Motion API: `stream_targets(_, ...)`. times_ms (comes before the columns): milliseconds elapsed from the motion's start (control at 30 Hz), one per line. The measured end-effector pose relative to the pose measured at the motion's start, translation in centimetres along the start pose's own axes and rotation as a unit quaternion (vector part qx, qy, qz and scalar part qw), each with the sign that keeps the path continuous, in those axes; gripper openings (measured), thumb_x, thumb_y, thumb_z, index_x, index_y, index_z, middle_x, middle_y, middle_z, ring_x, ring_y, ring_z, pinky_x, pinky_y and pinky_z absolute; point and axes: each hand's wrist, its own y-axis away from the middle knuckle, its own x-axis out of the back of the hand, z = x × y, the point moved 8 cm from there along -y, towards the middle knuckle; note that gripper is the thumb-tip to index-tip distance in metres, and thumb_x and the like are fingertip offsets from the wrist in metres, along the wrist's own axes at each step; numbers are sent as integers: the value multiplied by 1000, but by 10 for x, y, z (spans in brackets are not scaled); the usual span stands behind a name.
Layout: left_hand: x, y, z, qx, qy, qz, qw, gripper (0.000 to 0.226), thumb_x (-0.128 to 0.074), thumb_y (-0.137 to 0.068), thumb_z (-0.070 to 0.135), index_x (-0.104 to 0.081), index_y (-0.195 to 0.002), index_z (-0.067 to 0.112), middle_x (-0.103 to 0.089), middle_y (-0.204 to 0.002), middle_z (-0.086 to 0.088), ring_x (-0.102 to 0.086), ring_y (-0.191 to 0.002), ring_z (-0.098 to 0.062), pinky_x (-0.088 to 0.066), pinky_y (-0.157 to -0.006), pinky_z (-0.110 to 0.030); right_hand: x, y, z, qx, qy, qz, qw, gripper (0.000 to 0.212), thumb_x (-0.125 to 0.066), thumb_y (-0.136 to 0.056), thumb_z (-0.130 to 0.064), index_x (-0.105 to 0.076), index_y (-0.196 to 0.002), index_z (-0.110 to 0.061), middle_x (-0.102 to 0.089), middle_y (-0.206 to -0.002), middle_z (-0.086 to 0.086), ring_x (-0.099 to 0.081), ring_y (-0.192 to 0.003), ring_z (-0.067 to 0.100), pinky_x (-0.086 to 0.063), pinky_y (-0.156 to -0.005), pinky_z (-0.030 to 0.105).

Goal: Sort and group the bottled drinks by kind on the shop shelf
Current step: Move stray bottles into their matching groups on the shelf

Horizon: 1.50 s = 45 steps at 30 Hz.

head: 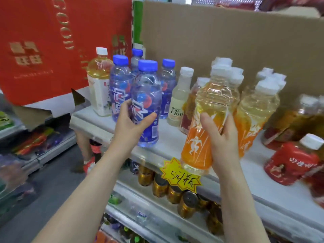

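Centre frame, our left grip (131, 126) clasps a blue bottle (147, 95); our right grip (221, 137) holds an orange bottle (198, 137) (before the shelf (171, 137)).

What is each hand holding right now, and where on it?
The left hand grips a blue-capped bottle round its labelled middle; the right hand grips an orange-labelled bottle round its lower half.

Two arms of one person, seen from close by. Left hand (130, 123) and right hand (221, 137) bare, fingers slim. Left forearm (91, 186) and right forearm (240, 199) slender, bare along all the length that shows. Wrists narrow. Any clothing lies out of view.
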Motion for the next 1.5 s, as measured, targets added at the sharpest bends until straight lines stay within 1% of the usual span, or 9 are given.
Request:
stream_targets(167,-15,-46,-20,-23,-64,-45,997,70,-81,-83,18,-39,-139,9,-60,-128,-2,-61,-106,-4,-44,-91,-7,-6,3,-2,10,33,53,998,63,-71,-79,-51,-57,-134,-26,-73,-118,-8,-71,-108,11,-58,-83,27)
stream_targets(433,-29,-73,-34,-38,-84,-75,993,74,-76,-87,15,-32,-147,12,-51,-139,0,-51,-123,-12,-36,-97,-15,-6,30,-13,4,87,149,985,50,-72,-84,-48,-58,-127,-28,-71,-122,-1,-68,-115,23,-52,-101,58)
stream_targets(533,-28,-70,-31,-66,-122,-72,988,78,-76,-87,14,-30,-150,11,-46,-142,-3,-43,-126,-9,-29,-99,-12,1,43,-23,19,105,181,978,48,-72,-85,-47,-58,-127,-29,-71,-121,-2,-69,-114,22,-55,-99,54)
stream_targets(667,-16,-36,-12,-157,-171,-29,972,83,-68,-92,7,-18,-158,12,-19,-164,-9,-16,-152,-18,-12,-118,-18,27,66,-42,63,150,257,952,51,-69,-93,-38,-50,-137,-22,-68,-123,-18,-65,-116,2,-52,-94,22)
stream_targets(800,-33,2,18,-298,-160,-58,939,65,-67,-89,4,-39,-148,8,-38,-152,-15,-32,-144,-22,-21,-120,-21,58,82,-57,80,195,330,920,49,-65,-93,-48,-46,-137,-37,-59,-133,-25,-56,-124,-5,-45,-107,25)
stream_targets(933,-83,5,20,-250,-191,-170,934,70,-73,-88,11,-39,-150,10,-40,-150,-9,-35,-139,-17,-16,-112,-4,79,81,-62,79,210,331,917,59,-71,-92,-42,-44,-139,-21,-62,-131,-1,-63,-119,13,-52,-104,48)
stream_targets(1067,-123,-10,31,-222,-227,-184,930,76,-71,-91,17,-30,-155,17,-30,-158,-7,-32,-144,-24,-31,-118,-40,89,68,-64,74,254,305,915,48,-76,-86,-44,-48,-125,-45,-62,-126,-7,-61,-119,11,-51,-98,34)
stream_targets(1233,-157,-19,57,-267,-217,-160,925,73,-74,-89,29,-37,-151,17,-38,-154,-6,-40,-139,-23,-32,-106,-27,99,51,-56,70,270,280,919,52,-79,-88,-37,-53,-132,-34,-59,-133,4,-57,-126,21,-48,-106,49)
stream_targets(1500,-191,-12,50,-301,-325,-147,884,96,-86,-76,21,-31,-153,9,-47,-147,-12,-42,-134,-30,-37,-111,-39,110,46,-37,15,310,228,923,62,-79,-89,-30,-45,-140,-28,-60,-128,-21,-54,-113,-19,-42,-89,2)
